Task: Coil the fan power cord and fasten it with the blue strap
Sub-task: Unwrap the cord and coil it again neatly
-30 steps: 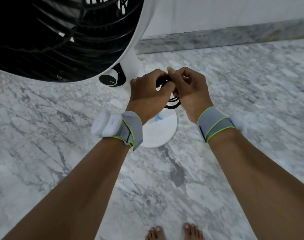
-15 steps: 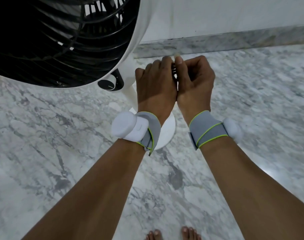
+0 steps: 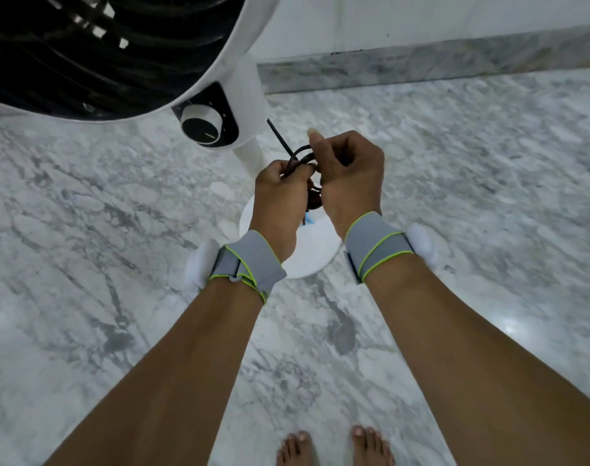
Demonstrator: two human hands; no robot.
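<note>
The black cord (image 3: pixel 298 156) is held bunched in thin, glossy loops between both hands, above the round white fan base (image 3: pixel 315 260). The left hand (image 3: pixel 280 196) is closed in a tight grip around the loops; the right hand (image 3: pixel 349 178) is closed on them too, thumb raised. A scrap of blue strap (image 3: pixel 309 218) is glimpsed beneath the hands, just above the base. One straight run of cord is seen leading up toward the smooth white fan post (image 3: pixel 251 129). Grey-veined polished marble floor (image 3: pixel 102 247) is spread all around, met by a matching stone skirting (image 3: pixel 421 67).
</note>
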